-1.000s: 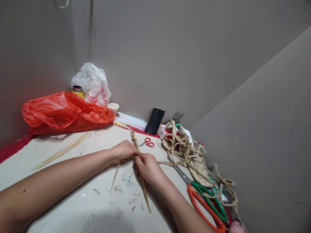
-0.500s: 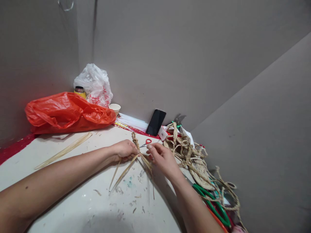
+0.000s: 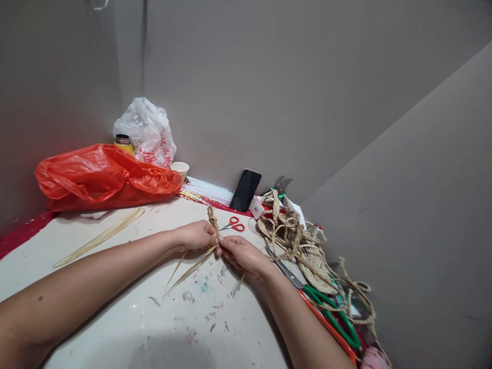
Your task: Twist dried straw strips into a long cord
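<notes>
A short braid of straw-coloured plant fibre (image 3: 212,217) stands up above my hands, its loose strands (image 3: 194,270) fanning out below. My left hand (image 3: 199,235) is closed, pinching the braid at its lower end. Right beside it, my right hand (image 3: 240,252) is closed with thumb and fingertips at the same point, on the strands that run to the right. The palm hides most of those strands; only a tip shows beneath it. Just beyond my right hand lies a small pair of red-handled scissors (image 3: 235,224).
A flat bundle of loose fibre (image 3: 102,237) lies at left, before a red plastic bag (image 3: 107,177). Behind are a white bag (image 3: 148,130), a paper cup (image 3: 180,169) and a leaning phone (image 3: 246,189). Braided cords (image 3: 298,238) and large green-handled scissors (image 3: 336,310) fill the right edge.
My right hand has moved left and in to meet my left hand, its fingers closing on the right-hand strands. Both red scissor handles now show. The view has shifted slightly.
</notes>
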{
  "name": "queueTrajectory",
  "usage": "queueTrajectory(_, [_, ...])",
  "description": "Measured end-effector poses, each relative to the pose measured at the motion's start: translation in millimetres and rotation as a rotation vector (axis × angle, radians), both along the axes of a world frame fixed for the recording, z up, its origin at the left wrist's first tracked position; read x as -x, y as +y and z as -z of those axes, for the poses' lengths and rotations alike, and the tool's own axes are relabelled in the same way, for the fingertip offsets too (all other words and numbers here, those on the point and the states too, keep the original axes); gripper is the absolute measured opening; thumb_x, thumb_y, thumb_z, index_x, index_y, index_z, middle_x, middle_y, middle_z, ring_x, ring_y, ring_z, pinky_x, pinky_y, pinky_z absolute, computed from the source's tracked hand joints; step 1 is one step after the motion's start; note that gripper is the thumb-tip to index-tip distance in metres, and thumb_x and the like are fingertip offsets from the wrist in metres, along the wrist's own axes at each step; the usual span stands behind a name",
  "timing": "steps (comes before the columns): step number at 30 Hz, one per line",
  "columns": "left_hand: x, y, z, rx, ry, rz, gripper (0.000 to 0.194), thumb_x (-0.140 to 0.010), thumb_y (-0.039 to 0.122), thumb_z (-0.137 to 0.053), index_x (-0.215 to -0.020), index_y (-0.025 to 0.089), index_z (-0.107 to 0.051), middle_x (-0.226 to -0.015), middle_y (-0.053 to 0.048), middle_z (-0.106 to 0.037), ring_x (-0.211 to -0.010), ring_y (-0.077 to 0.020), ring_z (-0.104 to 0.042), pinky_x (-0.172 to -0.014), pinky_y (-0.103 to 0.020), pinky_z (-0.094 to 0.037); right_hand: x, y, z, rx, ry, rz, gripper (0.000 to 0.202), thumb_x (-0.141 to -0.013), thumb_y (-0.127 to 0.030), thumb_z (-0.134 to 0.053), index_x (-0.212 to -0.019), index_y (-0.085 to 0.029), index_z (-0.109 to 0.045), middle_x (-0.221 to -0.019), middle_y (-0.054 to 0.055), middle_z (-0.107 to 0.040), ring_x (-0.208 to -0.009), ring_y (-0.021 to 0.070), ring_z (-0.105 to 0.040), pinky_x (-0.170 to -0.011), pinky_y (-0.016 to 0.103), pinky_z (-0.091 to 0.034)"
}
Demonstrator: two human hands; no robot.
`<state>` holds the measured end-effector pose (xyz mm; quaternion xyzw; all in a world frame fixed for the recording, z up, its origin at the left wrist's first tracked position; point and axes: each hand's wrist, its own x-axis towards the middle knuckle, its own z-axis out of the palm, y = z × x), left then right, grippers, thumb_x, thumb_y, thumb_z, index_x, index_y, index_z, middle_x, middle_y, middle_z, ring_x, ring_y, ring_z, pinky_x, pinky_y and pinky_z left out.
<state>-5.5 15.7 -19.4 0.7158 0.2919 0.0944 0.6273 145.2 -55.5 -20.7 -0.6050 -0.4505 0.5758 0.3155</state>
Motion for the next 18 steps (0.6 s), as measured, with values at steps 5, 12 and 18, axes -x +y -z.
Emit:
queueTrajectory(5, [-1, 5, 6.7, -0.329, 0.030, -0.002, 0.011, -0.069, 0.019, -0.050, -0.063, 0.013, -0.056, -0.053, 0.005, -0.046, -0.052, -0.0073, -0.038, -0.049, -0.019, -0.028, 1, -1, -0.7, 0.078, 0.183, 0.042, 0.034, -0.069, -0.044, -0.062, -0.057, -0.018, -0.043, -0.038, -0.012, -0.030, -0.030, 0.0014, -0.013, -0.030, 0.017, -0.006])
queueTrajectory(12, [3, -8, -24.6, -0.055, 0.176, 0.105, 0.012, -0.073, 0.016, -0.043, -0.068, 0.014, -0.054, -0.050, 0.001, -0.054, -0.040, -0.0094, -0.045, -0.043, -0.021, -0.035, 12, -6, -3.7, 0.044, 0.223, 0.187, 0.024, -0.070, -0.034, -0.058, -0.057, -0.016, -0.049, -0.035, -0.011, -0.030, -0.030, 0.0015, -0.013, -0.031, 0.016, -0.006])
queueTrajectory(18, [-2, -24, -22.6, 0.101, 0.167, 0.078, 0.014, -0.078, 0.014, -0.037, -0.076, 0.013, -0.051, -0.052, -0.002, -0.058, -0.037, -0.0114, -0.052, -0.039, -0.021, -0.041, 18, -10, -4.7, 0.080, 0.328, 0.202, 0.036, -0.069, -0.034, -0.058, -0.047, -0.020, -0.033, -0.033, -0.012, -0.024, -0.030, 0.0007, -0.010, -0.031, 0.017, -0.005])
